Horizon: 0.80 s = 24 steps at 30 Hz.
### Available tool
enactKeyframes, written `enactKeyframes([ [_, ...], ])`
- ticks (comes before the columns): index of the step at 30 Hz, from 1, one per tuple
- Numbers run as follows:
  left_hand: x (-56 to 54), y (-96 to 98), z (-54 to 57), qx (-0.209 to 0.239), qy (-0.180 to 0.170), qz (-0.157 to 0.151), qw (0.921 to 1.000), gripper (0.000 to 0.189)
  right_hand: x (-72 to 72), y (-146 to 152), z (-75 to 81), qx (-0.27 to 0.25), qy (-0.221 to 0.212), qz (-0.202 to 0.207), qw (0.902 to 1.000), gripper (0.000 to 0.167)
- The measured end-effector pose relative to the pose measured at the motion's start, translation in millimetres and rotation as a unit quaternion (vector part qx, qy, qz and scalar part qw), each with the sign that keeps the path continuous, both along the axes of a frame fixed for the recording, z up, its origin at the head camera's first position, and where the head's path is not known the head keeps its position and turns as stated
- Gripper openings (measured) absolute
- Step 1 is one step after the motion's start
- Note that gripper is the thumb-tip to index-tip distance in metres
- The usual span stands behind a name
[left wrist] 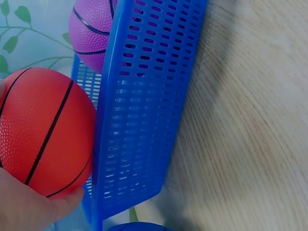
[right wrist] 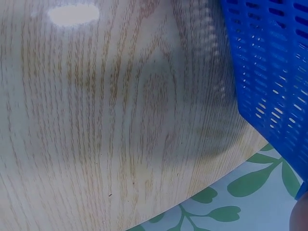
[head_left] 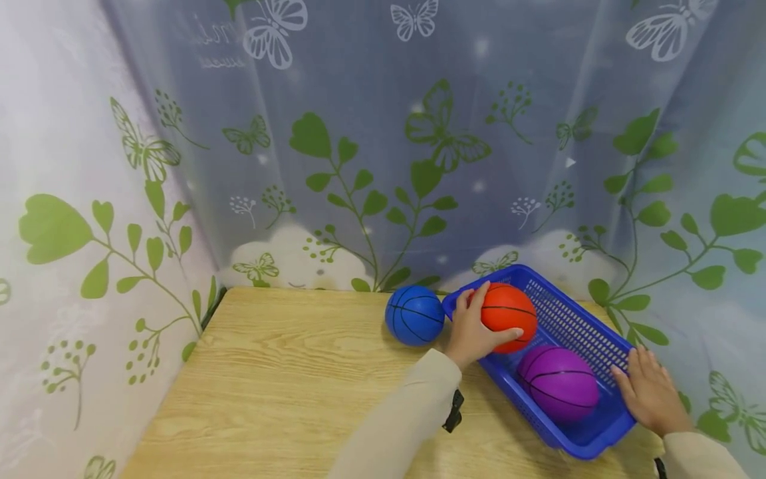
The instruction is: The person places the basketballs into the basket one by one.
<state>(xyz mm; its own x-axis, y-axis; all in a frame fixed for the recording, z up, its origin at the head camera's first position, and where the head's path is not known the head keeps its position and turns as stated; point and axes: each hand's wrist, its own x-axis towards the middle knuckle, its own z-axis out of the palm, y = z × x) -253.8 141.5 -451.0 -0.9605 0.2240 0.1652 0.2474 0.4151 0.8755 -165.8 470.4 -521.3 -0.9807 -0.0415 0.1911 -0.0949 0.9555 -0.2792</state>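
Beyond the fingers of the left hand [head_left: 473,336] and the right hand [head_left: 653,392] hangs one large pale and grey-blue sheet [head_left: 359,86] printed with leaves and butterflies. Below them is one wood-grained table [head_left: 269,359]. Between them sits one rectangular blue plastic basket [left wrist: 139,125]. Three balls show: one round purple ball [head_left: 559,386] in the basket between the two hands' fingers; one round orange-red ball [head_left: 511,313] at the left fingertips, over the basket's far end; and one round blue ball [head_left: 414,316] on the table, just beyond the left fingers and outside the basket. The left fingers are parted and curve around the orange-red ball, gripping it with the thumb opposite. The right fingers lie nearly straight on the basket's end rim, thumb apart. Beside the left thumb, the orange-red surface looks pebbled, crossed by black lines; narrow slots pierce the basket's walls.
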Motion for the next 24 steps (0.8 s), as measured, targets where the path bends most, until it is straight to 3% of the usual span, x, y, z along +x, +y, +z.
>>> enactKeyframes([
  [24,-1.5,13.7,-6.4,-0.074,0.022,-0.028,0.9966,0.094,0.4,-0.3,2.8,-0.002,-0.011,-0.008,0.9999,0.063],
])
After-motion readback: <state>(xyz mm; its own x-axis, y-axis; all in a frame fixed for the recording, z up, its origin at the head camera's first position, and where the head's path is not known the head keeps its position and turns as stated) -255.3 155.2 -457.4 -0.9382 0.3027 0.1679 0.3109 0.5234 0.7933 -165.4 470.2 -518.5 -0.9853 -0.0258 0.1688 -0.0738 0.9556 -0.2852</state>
